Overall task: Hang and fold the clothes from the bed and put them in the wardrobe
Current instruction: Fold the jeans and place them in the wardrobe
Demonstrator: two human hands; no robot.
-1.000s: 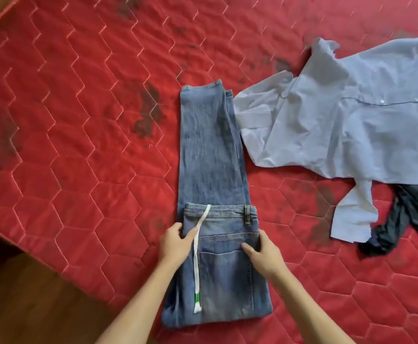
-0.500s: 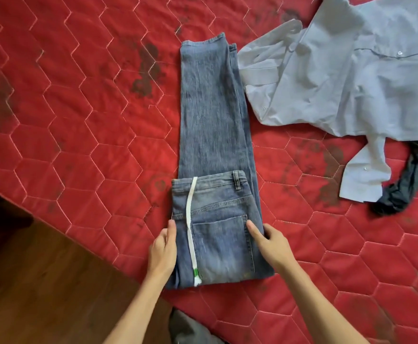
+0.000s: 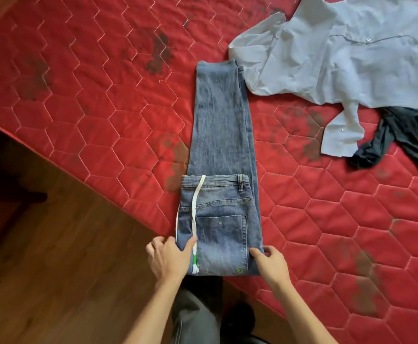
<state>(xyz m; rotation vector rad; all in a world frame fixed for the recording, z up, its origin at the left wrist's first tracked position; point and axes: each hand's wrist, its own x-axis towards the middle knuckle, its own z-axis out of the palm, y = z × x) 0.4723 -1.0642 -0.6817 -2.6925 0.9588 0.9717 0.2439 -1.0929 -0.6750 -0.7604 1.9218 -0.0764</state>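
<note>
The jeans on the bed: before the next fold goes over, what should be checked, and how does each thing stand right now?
1. Both hands on the near folded edge: ok. The left hand pinches the left corner, the right hand grips the right one.
2. Legs of the jeans lying straight and stacked: ok.
3. White drawstring tucked away: not ok, it trails over the top of the fold.
4. Path ahead free: not ok, the light blue shirt overlaps the far right edge of the legs.
5. Dark garment out of the way: ok, it lies apart to the right.
6. Fabric smooth underneath: cannot tell.
</note>
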